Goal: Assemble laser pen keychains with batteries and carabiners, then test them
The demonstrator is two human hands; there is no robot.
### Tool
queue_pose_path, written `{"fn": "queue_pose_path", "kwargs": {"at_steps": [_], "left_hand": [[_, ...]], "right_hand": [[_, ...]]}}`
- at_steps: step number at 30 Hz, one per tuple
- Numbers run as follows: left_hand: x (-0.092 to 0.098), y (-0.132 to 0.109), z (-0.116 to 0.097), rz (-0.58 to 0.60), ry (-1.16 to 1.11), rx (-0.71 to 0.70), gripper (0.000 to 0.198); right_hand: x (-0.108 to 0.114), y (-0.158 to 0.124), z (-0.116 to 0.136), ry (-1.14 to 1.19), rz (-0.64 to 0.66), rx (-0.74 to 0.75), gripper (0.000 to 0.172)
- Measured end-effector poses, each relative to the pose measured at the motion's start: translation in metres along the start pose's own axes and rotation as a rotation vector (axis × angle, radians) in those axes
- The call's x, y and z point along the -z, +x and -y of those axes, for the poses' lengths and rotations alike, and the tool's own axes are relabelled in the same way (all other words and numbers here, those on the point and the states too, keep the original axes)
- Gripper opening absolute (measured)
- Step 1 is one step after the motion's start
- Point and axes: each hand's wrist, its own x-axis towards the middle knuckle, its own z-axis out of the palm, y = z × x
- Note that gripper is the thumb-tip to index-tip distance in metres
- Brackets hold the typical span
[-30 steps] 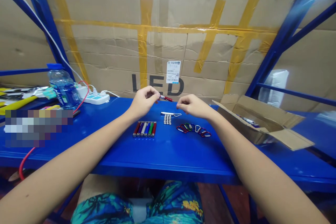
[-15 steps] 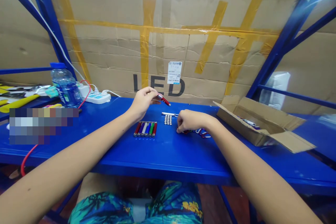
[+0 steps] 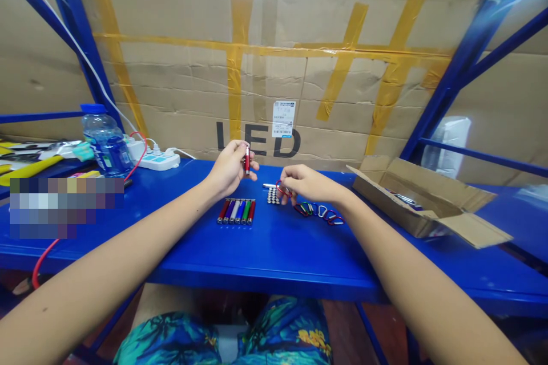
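Carabiner (image 3: 278,186) partly hidden in right hand (image 3: 305,183).

Large dark capitals reading "LED" (image 3: 259,141) stand low on the cardboard panel (image 3: 180,85) behind the tabletop (image 3: 265,251). A white label (image 3: 283,118), stuck on the panel and reaching down onto the D, bears a barcode and print too small to read. Markings on the bottle's blue wrapper (image 3: 110,151) are illegible.
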Motion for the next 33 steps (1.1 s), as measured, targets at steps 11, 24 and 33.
{"fn": "queue_pose_path", "kwargs": {"at_steps": [11,24,33], "left_hand": [[-0.009,-0.014,0.006,0.333,0.717,-0.27,0.014],[-0.005,-0.015,0.013,0.292,0.847,-0.376,0.007],[-0.005,-0.015,0.018,0.3,0.798,-0.329,0.009]], "right_hand": [[0.0,0.004,-0.004,0.497,0.016,0.051,0.019],[-0.005,0.012,-0.013,0.541,-0.088,0.037,0.014],[-0.01,0.016,-0.011,0.158,-0.313,0.092,0.01]]}}
